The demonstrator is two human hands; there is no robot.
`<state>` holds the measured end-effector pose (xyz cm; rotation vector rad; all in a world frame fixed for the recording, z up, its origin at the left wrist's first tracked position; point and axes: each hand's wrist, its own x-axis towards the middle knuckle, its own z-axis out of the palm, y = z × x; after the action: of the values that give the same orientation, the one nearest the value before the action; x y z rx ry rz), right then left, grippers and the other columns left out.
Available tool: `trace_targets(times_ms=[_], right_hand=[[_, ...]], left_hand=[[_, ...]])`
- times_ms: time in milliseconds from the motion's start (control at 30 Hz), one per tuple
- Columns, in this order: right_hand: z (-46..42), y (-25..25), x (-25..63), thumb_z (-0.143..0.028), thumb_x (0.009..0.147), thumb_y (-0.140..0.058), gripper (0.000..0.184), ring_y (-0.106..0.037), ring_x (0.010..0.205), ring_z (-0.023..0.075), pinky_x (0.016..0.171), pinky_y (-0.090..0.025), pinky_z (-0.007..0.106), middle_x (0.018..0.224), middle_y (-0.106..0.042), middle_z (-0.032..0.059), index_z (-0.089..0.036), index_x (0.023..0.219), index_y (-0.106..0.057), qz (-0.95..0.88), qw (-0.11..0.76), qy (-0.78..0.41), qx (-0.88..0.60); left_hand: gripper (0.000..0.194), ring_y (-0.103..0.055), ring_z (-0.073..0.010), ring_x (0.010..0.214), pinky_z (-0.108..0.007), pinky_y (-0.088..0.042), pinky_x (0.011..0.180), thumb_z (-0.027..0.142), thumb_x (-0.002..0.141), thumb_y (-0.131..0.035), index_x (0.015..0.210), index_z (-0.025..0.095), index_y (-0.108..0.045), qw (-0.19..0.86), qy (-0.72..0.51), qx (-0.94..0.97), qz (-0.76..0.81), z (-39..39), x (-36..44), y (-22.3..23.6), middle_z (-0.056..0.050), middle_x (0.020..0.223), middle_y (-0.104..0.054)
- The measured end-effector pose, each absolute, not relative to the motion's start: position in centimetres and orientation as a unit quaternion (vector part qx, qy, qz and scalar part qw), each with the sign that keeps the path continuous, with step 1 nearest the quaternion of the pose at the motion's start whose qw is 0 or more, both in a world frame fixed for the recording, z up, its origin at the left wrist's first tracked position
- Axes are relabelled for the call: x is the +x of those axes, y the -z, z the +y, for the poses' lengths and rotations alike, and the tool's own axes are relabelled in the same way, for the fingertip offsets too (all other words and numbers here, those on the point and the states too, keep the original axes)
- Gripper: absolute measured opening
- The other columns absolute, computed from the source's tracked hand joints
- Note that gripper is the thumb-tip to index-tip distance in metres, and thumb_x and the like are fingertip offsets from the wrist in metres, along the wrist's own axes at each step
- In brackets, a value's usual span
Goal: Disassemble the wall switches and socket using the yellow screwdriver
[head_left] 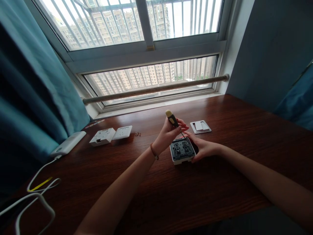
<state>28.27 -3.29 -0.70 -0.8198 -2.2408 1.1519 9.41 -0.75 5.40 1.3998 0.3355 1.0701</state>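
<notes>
My left hand [168, 133] is closed round the handle of a screwdriver [172, 119], black with a yellow end. Its shaft slants down to the upper right part of a wall switch [182, 148], whose dark inner frame sits on a white box. The tip's exact seat is too small to make out. My right hand [197, 145] grips the same switch box along its right side, thumb near the front corner and fingers at the back. Just beyond it lies a white switch cover plate [200, 126] with loose rocker pieces on it.
Left of my hands are a white socket box [102, 136], a white socket cover [122, 132] and several small brass-coloured screws [138, 134]. A white power strip [68, 143] with a looping cable [40, 192] lies at the far left, near the curtain [49, 78]. Behind the table is a window.
</notes>
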Motion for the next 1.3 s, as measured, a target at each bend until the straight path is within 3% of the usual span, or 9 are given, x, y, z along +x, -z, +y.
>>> trace_targets(times_ms=[433,733,1033,1300], right_hand=[[-3.3,0.8,28.4,-0.033,0.057,-0.075,0.113,-0.023,0.128,0.0253,0.105,-0.017,0.041,0.135,-0.029,0.0118,-0.022,0.137,0.004,-0.817,0.237,-0.427,-0.307],[-3.1,1.1,28.5,-0.035,0.056,-0.075,0.113,-0.018,0.13,0.026,0.106,-0.016,0.04,0.141,-0.018,0.0118,-0.022,0.137,0.003,-0.824,0.23,-0.409,-0.318],[-3.2,0.8,28.3,-0.033,0.057,-0.075,0.111,-0.02,0.129,0.0262,0.105,-0.021,0.038,0.14,-0.021,0.0113,-0.022,0.137,0.001,-0.826,0.244,-0.41,-0.3],[-3.2,0.6,28.1,-0.033,0.055,-0.076,0.11,-0.024,0.127,0.0266,0.104,-0.022,0.037,0.135,-0.029,0.0117,-0.019,0.138,-0.004,-0.828,0.24,-0.41,-0.297]], left_hand=[[0.026,-0.058,-0.0139,0.083,-0.04,-0.046,0.084,0.02,0.074,-0.06,0.09,0.018,-0.04,0.614,-0.449,0.632,0.149,-0.2,9.3,-4.8,-0.002,0.091,-0.052],[0.024,-0.057,-0.0149,0.085,-0.039,-0.046,0.083,0.022,0.075,-0.058,0.092,0.017,-0.041,0.563,-0.45,0.673,0.169,-1.3,9.6,-5.4,-0.002,0.086,-0.053],[0.024,-0.056,-0.0135,0.084,-0.037,-0.047,0.082,0.021,0.076,-0.057,0.091,0.018,-0.039,0.567,-0.446,0.674,0.158,-1.4,9.7,-5.6,-0.002,0.088,-0.05],[0.025,-0.054,-0.0091,0.071,-0.028,-0.047,0.067,0.017,0.078,-0.054,0.088,0.019,-0.032,0.513,-0.428,0.727,0.158,-1.5,9.8,-5.9,0.0,0.084,-0.049]])
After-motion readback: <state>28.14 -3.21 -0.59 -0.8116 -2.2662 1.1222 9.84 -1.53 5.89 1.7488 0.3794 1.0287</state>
